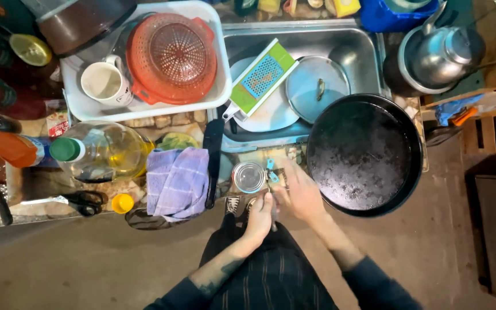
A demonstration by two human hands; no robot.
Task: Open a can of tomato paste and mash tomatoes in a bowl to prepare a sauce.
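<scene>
A small tin can (248, 177) stands upright at the counter's front edge, its shiny lid facing up. A can opener with blue parts (271, 171) is clamped at the can's right rim. My left hand (259, 220) is just below the can, fingers curled around the opener's handles. My right hand (298, 194) lies to the right of the can, fingers closed on the opener by the rim. Both forearms come up from the bottom of the view in dark sleeves pushed back.
A large black pan (364, 155) sits right of my hands. Behind are a sink (368, 57) with a lid, plate and green grater (262, 77). To the left lie a purple cloth (176, 181), oil bottle (101, 152), scissors (84, 202), and a white tub (216, 95) with a red colander.
</scene>
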